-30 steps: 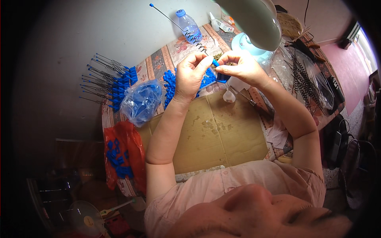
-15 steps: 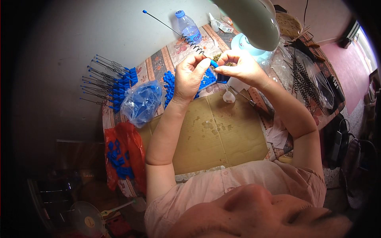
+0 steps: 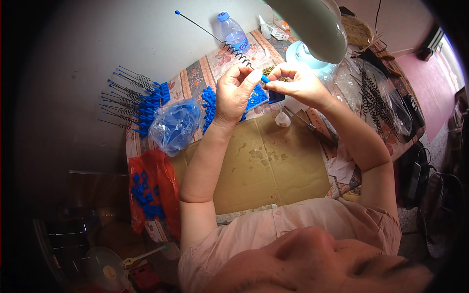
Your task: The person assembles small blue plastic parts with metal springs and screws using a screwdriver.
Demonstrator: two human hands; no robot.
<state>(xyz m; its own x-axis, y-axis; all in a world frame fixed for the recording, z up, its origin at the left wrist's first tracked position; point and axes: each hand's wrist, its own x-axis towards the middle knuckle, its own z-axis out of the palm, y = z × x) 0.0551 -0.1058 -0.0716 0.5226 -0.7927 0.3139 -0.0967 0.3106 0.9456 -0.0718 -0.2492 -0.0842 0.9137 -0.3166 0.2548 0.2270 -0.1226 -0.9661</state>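
Observation:
My left hand point(image 3: 236, 94) pinches the lower end of a black coiled spring antenna point(image 3: 237, 53). Its straight rod leans up to the left and ends in a small blue cap. At the lower end sits a blue plastic piece point(image 3: 265, 79), between the fingertips of both hands. My right hand point(image 3: 299, 86) grips that piece with thumb and forefinger; the exact joint is hidden by the fingers. Just behind and below the hands lie a heap of small blue parts point(image 3: 256, 97) and some brass-coloured pieces point(image 3: 268, 72).
A brown cardboard sheet point(image 3: 288, 166) covers the near table, with a small squeeze bottle point(image 3: 282, 119) at its far edge. Finished-looking antennas point(image 3: 151, 105) stand at left beside a clear bag point(image 3: 175, 128) and red bag point(image 3: 163, 171). A lamp point(image 3: 317, 29) overhangs; loose coils point(image 3: 373, 97) lie right.
Both hands stay almost in place, still holding the antenna and blue piece. Less of the blue piece shows between the fingertips now.

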